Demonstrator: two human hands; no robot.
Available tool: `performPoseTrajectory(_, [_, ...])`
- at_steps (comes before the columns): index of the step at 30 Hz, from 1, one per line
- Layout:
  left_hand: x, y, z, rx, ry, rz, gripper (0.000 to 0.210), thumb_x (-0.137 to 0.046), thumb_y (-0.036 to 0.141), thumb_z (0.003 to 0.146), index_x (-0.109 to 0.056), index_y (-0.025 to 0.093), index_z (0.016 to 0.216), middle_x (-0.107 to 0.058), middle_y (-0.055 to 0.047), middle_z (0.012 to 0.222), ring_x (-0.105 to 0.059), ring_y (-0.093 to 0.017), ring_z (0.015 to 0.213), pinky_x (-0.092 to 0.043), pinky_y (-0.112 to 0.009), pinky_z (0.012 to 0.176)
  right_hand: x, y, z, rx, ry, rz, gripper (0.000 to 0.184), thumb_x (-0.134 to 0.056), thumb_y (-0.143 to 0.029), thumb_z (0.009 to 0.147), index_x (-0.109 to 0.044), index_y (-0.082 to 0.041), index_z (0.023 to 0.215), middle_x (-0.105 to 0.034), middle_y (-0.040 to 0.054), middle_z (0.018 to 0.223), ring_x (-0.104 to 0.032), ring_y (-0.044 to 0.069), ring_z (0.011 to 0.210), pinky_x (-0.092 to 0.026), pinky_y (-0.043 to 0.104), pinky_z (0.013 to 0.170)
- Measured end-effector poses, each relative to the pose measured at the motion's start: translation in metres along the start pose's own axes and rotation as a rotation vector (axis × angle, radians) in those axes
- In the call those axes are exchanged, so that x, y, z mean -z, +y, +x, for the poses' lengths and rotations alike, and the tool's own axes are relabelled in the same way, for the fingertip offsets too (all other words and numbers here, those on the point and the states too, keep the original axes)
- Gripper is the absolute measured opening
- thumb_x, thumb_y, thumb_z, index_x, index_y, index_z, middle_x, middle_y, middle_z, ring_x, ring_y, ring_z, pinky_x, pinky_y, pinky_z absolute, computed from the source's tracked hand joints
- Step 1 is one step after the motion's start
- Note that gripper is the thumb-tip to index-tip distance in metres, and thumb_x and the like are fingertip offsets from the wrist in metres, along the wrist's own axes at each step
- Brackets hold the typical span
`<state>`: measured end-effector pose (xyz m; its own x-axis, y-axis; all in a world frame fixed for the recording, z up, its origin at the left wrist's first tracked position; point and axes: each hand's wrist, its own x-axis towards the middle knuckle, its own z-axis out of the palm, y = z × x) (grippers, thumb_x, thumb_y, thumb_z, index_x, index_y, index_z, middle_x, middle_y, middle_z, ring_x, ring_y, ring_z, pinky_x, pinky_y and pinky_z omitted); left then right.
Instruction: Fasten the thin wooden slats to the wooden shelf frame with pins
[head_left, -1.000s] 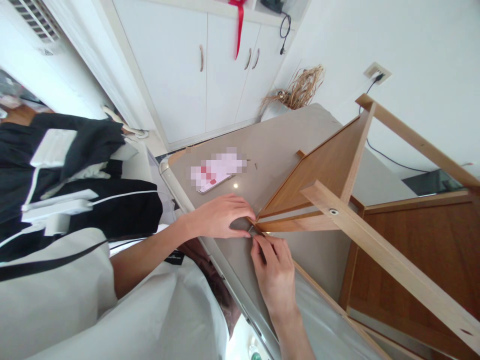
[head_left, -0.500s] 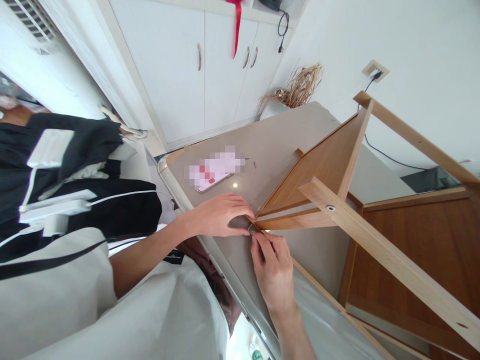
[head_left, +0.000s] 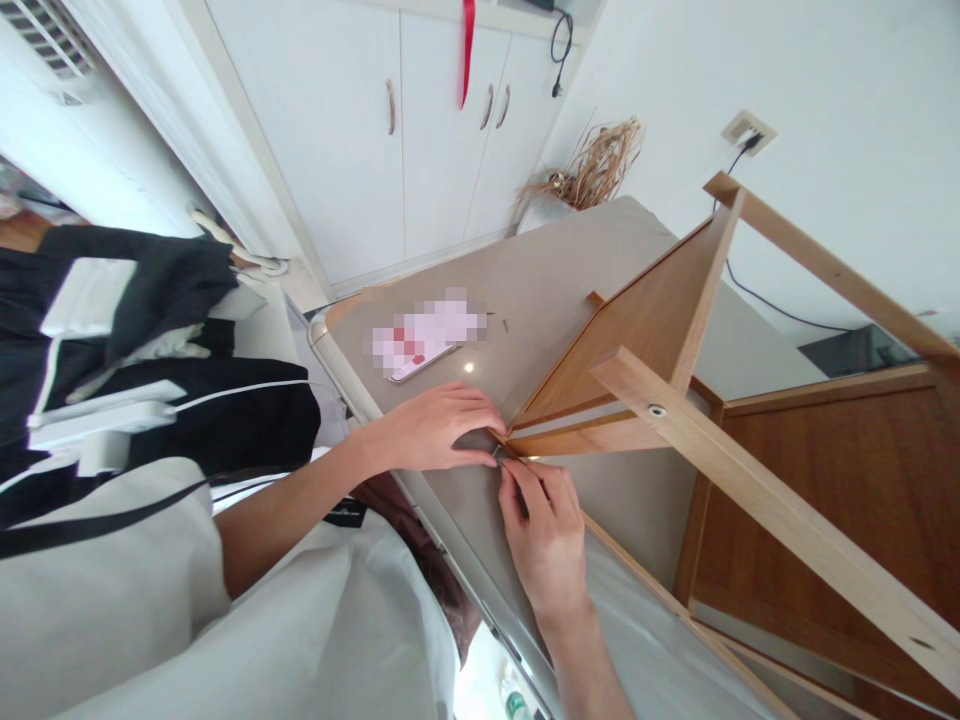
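A wooden frame with a flat panel (head_left: 637,305) stands tilted on the table, its near corner between my hands. My left hand (head_left: 442,428) comes from the left, its fingers curved against that corner and its thumb reaching toward my right fingertips. Just below the corner, my right hand (head_left: 546,530) is closed in a pinch. A small thin metal piece (head_left: 496,452) shows at the right fingertips; its kind is mostly hidden. On the right, a pale wooden bar (head_left: 765,500) with a round metal fastener (head_left: 657,410) crosses the frame.
A phone with a blurred surface (head_left: 424,340) lies on the beige table (head_left: 555,270), beside a small screw-like piece (head_left: 505,325). Dark clothing and a white power strip (head_left: 105,420) are at left. White cabinets (head_left: 315,130) and a dried plant (head_left: 600,165) stand behind.
The whole view has shifted slightly. Both hands stay at the frame's corner, with only a slight movement at the right fingertips.
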<state>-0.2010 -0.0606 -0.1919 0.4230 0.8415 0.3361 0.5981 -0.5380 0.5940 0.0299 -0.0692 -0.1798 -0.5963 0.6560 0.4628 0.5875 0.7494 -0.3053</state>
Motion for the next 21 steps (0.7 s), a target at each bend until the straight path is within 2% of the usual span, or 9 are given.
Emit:
performPoseTrajectory(13, [0.0006, 0.0019, 0.0008, 0.003, 0.004, 0.005, 0.030, -0.062, 0.045, 0.098, -0.066, 0.020, 0.113, -0.072, -0.008, 0.113, -0.064, -0.022, 0.110, -0.045, -0.038, 0.101, -0.0037, 0.0003, -0.0004, 0.011, 0.018, 0.000, 0.027, -0.062, -0.009, 0.094, -0.064, -0.019, 0.119, -0.067, 0.0076, 0.101, -0.061, 0.019, 0.094, -0.054, 0.035, 0.084])
performPoseTrajectory(21, [0.0007, 0.0024, 0.0014, -0.006, 0.017, 0.008, 0.029, -0.064, 0.044, 0.097, -0.066, 0.020, 0.112, -0.073, -0.008, 0.113, -0.065, -0.022, 0.109, -0.045, -0.037, 0.100, -0.0015, 0.0006, 0.0003, -0.022, 0.018, -0.024, 0.018, -0.064, -0.013, 0.093, -0.068, -0.020, 0.109, -0.065, 0.0070, 0.097, -0.059, 0.019, 0.090, -0.052, 0.036, 0.082])
